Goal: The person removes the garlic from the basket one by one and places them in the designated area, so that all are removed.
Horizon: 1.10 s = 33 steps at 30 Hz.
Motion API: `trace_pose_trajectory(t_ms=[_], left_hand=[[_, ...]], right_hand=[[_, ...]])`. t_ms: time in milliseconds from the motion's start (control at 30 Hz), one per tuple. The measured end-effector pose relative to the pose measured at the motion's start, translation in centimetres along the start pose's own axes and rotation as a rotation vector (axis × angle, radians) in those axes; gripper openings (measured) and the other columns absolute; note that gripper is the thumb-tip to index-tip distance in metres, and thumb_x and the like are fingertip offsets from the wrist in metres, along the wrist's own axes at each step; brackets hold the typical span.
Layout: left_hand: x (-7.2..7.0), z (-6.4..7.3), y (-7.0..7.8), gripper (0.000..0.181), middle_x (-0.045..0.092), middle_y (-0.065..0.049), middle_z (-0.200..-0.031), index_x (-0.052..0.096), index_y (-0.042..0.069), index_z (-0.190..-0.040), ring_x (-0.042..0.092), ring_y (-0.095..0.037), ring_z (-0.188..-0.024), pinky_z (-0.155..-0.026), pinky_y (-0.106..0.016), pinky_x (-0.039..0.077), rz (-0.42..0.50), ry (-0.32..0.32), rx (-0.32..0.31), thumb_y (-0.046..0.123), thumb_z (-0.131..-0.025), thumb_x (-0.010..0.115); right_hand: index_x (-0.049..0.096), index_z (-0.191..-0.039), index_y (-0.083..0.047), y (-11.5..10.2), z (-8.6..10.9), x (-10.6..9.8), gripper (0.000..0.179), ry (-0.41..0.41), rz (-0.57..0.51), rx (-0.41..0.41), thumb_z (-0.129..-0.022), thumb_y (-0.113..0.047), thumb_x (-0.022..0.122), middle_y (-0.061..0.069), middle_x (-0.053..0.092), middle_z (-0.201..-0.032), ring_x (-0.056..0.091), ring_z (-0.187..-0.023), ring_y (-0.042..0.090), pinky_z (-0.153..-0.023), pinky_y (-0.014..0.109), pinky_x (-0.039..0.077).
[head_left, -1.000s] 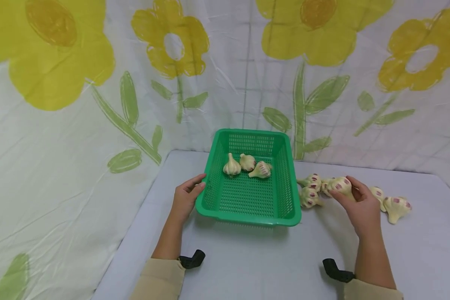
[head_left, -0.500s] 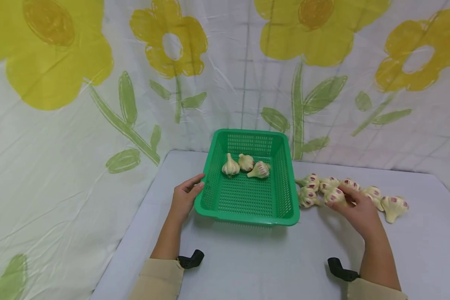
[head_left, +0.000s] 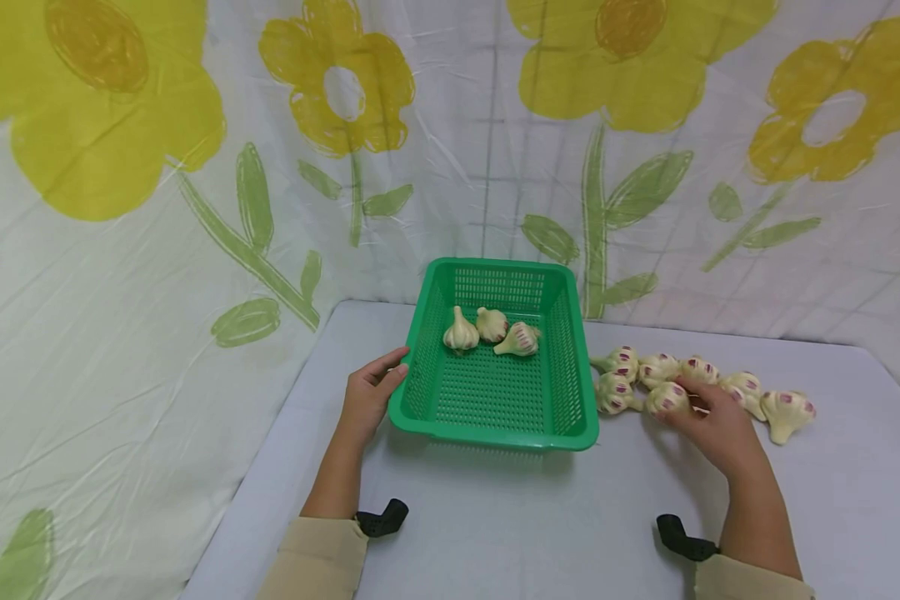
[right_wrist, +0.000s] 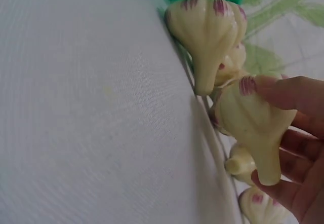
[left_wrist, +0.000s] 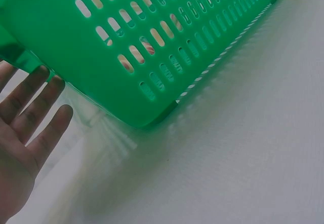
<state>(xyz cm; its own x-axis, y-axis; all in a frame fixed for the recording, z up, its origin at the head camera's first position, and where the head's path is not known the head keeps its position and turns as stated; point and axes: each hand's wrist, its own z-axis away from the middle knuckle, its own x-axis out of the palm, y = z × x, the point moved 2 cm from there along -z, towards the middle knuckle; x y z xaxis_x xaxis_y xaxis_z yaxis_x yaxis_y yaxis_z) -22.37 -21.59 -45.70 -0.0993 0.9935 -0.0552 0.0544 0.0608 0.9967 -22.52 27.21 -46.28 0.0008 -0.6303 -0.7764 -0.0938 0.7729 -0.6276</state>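
A green plastic basket (head_left: 495, 436) stands on the white table with three garlic bulbs (head_left: 461, 331) inside. My left hand (head_left: 370, 395) is at its left side, with fingertips at the rim; in the left wrist view, the fingers (left_wrist: 38, 112) are fairly straight beside the slotted wall. To the right of the basket, my right hand (head_left: 716, 425) pinches a purple-streaked garlic bulb (right_wrist: 258, 122) between thumb and fingers, low over the table. In the right wrist view the bulb's stem points down past the fingers. The palm side is partly hidden.
Several more garlic bulbs (head_left: 660, 369) lie in a loose row behind and beside my right hand, from the basket's right wall to a bulb (head_left: 787, 413) at the far right. A flower-printed cloth (head_left: 465, 167) hangs behind the table.
My right hand has moved left and toward me with the garlic bulb, lowering it in front of the row, then nearly stopped. The left hand and basket stay put.
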Motion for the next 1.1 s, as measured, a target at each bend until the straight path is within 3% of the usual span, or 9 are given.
trace_pose_trajectory(t_ms=[433, 1100], left_hand=[[0.12, 0.17, 0.28, 0.038, 0.061, -0.017, -0.133, 0.062, 0.003, -0.132, 0.060, -0.004, -0.110, -0.087, -0.019, 0.051, 0.001, 0.003, 0.013, 0.017, -0.097, 0.063], [0.12, 0.09, 0.22, 0.038, 0.061, -0.016, -0.134, 0.061, 0.003, -0.132, 0.059, -0.002, -0.111, -0.089, -0.018, 0.050, -0.026, 0.007, 0.018, 0.018, -0.097, 0.063]], right_hand=[[0.038, -0.149, -0.002, 0.28, -0.06, 0.32, 0.080, -0.093, 0.006, 0.100, -0.089, -0.043, 0.071, 0.033, 0.040, -0.145, 0.043, -0.125, 0.053, -0.090, 0.062, 0.046], [0.036, -0.150, -0.003, 0.36, -0.13, 0.20, 0.079, -0.098, 0.018, 0.111, -0.090, -0.040, 0.071, 0.033, 0.041, -0.145, 0.042, -0.125, 0.053, -0.088, 0.063, 0.046]])
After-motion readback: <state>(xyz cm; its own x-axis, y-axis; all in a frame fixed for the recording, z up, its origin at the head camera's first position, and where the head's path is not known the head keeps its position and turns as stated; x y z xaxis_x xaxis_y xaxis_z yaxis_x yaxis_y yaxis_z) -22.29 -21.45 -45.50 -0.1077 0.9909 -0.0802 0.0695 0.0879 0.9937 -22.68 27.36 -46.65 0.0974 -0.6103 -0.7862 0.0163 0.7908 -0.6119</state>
